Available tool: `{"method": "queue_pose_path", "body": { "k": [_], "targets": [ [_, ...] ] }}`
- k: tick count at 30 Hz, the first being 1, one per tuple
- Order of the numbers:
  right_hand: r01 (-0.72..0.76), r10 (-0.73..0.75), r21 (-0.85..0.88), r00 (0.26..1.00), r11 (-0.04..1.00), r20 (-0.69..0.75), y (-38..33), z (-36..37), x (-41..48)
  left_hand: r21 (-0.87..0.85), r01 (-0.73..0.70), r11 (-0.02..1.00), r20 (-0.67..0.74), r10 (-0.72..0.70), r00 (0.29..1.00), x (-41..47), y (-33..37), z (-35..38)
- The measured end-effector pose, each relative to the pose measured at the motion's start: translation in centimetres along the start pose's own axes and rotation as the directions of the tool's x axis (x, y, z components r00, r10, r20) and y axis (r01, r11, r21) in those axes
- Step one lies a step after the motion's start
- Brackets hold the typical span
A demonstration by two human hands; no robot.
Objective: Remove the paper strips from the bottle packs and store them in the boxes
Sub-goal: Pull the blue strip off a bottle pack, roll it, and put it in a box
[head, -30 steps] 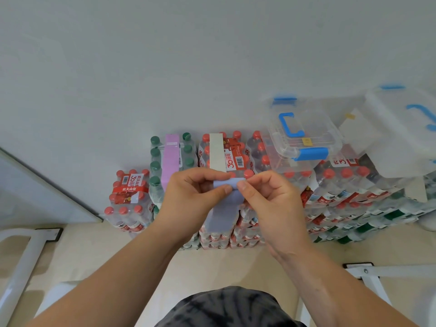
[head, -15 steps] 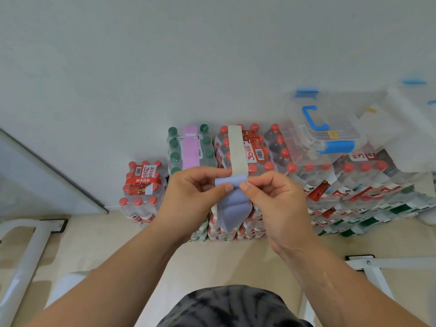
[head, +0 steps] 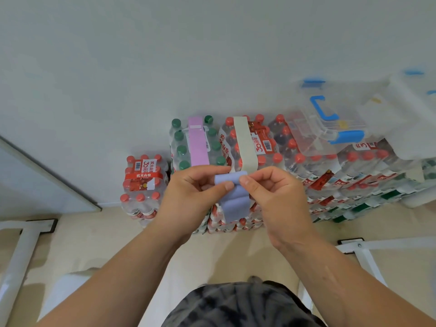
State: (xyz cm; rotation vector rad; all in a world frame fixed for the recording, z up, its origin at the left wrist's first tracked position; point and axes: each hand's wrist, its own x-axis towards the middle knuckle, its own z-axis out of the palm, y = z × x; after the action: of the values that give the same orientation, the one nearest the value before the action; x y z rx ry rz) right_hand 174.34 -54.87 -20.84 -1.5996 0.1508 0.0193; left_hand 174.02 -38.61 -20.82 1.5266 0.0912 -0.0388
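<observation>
Blue paper, folded over on itself, sat pinched between both hands in front of the stacked bottle packs — the left hand [head: 195, 192] clamped on the left end of the blue strip [head: 233, 199] with thumb and forefinger, the right hand [head: 273, 197] closed on its right end, the loose tail sagging below the fingers. Two strips were yet to be pulled: a pink strip [head: 198, 145] across the green-capped pack [head: 181, 149] and a cream strip [head: 245, 145] across the red-capped pack [head: 271, 147] just to its right. The clear box with blue handle [head: 328, 123] rested on the packs at the far right, its lid apparently shut. Folding the strip well probably meant keeping its edges squared and pressing each crease flat before turning it again — a loose bundle would likely spring open once dropped in the box. One hand would then have had to let go to lift that lid.
</observation>
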Motion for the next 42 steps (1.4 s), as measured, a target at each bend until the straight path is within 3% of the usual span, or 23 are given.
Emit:
{"method": "queue_pose_path", "body": {
  "k": [13,17,25,28,33,42],
  "targets": [
    [-0.03,0.029,0.017,0.998,0.999,0.054,1.1,-4.4,6.0,-0.013,0.045,0.999,-0.086,-0.046,0.995,4.9,-0.7,5.5],
    [-0.034,0.026,0.095,0.996,0.995,0.083,0.9,-6.9,10.1,0.018,0.077,0.997,-0.125,-0.074,0.989,7.9,-0.4,8.7],
    [0.01,-0.018,0.033,0.964,0.999,0.267,0.8,-13.4,17.9,0.026,0.079,0.997,-0.275,-0.069,0.959,13.4,0.4,15.7],
    [0.025,-0.039,0.051,0.952,0.998,0.304,0.7,-15.0,19.8,-0.067,0.099,0.993,-0.317,-0.115,0.942,14.8,0.6,18.0],
    [0.036,-0.062,0.085,0.942,0.996,0.331,0.3,-16.3,21.8,-0.175,0.108,0.979,-0.309,-0.159,0.938,16.3,1.4,19.6],
    [0.146,-0.154,0.048,0.942,0.988,0.298,-0.7,-17.7,23.5,-0.056,0.068,0.996,-0.249,-0.08,0.965,17.6,2.1,20.8]
  ]
}}
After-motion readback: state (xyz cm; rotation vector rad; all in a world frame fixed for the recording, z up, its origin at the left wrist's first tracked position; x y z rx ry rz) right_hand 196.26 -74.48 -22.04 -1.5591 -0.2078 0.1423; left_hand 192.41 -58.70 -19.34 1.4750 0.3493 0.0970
